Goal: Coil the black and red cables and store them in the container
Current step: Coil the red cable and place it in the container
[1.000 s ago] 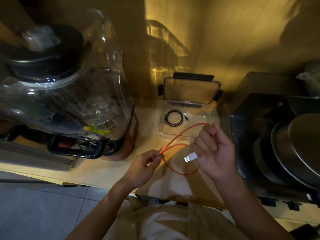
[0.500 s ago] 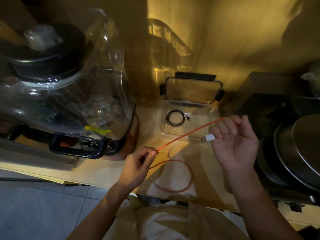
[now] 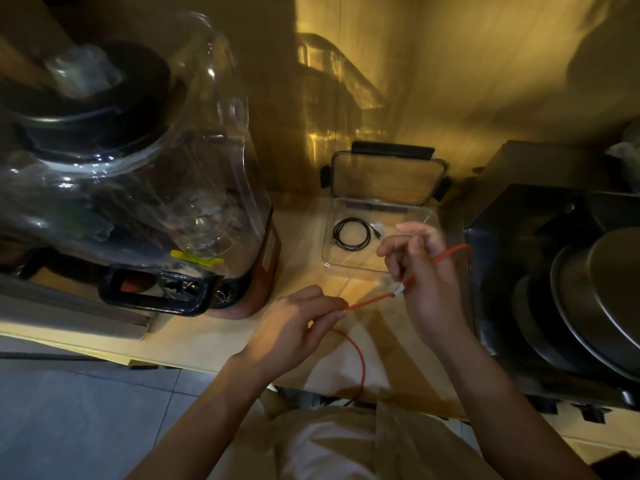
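A coiled black cable (image 3: 350,234) lies inside the clear plastic container (image 3: 360,266), whose lid (image 3: 387,179) leans open against the wall behind. The red cable (image 3: 370,302) stretches between my two hands over the wooden counter. My left hand (image 3: 298,323) pinches it near the counter's front. My right hand (image 3: 420,271) grips it by the white plug, with a red loop sticking out past the fingers to the right. The cable's slack hangs in a curve below my left hand and over the counter edge.
A large blender with a clear jug (image 3: 138,168) and black handle (image 3: 156,299) fills the left side. Dark metal pans (image 3: 588,306) are stacked at the right, close to my right hand. The wooden counter (image 3: 207,341) ends near my body.
My right hand has come back left and down toward my left hand, carrying a loop of red cable. The slack loop on the counter has straightened into a hanging curve.
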